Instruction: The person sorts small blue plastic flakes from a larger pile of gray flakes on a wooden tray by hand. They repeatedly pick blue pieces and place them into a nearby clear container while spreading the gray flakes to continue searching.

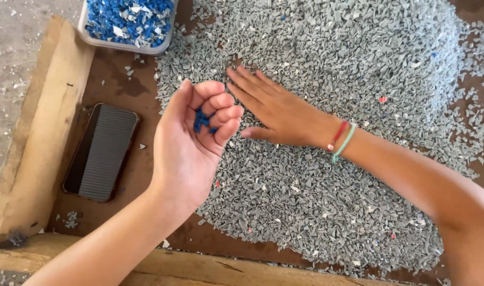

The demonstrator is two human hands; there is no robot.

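My left hand is cupped palm up, fingers curled over a few small blue plastic chips. It hovers at the left edge of a wide pile of grey plastic chips. My right hand lies flat, palm down, on the grey chips, fingers stretched toward the upper left, just beyond my left fingertips. Red and green bands circle my right wrist. A few stray red bits show among the grey.
A pale tub of blue chips stands at the top left. A dark phone lies face down on the brown board, left of my left hand. A raised wooden rim frames the left and near sides.
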